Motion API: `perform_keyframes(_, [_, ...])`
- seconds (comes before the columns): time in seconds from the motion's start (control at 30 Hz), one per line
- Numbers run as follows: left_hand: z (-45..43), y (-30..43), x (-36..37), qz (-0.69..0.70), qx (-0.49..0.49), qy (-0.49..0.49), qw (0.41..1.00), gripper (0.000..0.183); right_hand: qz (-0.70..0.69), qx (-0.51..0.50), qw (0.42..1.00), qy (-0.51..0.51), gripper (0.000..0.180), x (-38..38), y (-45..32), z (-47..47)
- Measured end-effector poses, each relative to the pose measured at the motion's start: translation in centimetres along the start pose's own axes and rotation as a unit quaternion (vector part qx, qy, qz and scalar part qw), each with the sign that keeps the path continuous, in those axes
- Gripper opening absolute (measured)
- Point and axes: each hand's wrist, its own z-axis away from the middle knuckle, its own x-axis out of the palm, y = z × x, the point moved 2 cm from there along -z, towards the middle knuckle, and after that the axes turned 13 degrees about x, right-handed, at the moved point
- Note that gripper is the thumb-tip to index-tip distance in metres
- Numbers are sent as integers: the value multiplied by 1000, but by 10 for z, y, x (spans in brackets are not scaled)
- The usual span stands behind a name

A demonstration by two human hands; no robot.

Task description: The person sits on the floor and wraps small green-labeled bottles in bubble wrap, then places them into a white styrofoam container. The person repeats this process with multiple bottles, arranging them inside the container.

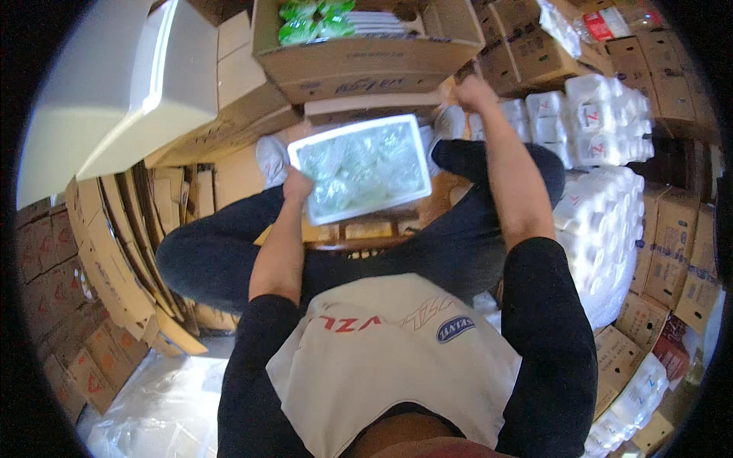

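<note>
My left hand (299,185) grips the left edge of a white rectangular tray (425,166), which is tilted slightly above my lap. Clear plastic-wrapped items (361,163) with a pale green tint fill it; what they are cannot be told. My right hand (475,93) is raised beyond the tray to the right, near the right corner of a large cardboard box (366,66). Its fingers are curled and blurred, and whether they hold something is unclear. Inside the open box lie green-and-white packages (315,22) and a stack of white items (375,24).
Plastic-wrapped white packs (607,120) are piled at the right, with a larger wrapped stack (601,229) beside my knee. Folded cardboard sheets (114,246) stand at the left. A white cabinet-like object (114,74) is at the upper left. Cardboard boxes (670,229) line the far right.
</note>
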Motion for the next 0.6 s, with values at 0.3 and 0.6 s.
perform_keyframes(0.3, [43, 40, -22, 71, -46, 92, 992, 35, -129, 71, 986, 84, 53, 237, -10, 23])
perform_keyframes(0.6, [160, 138, -179, -13, 131, 320, 938, 18, -562, -30, 823, -78, 37, 214, -17, 68])
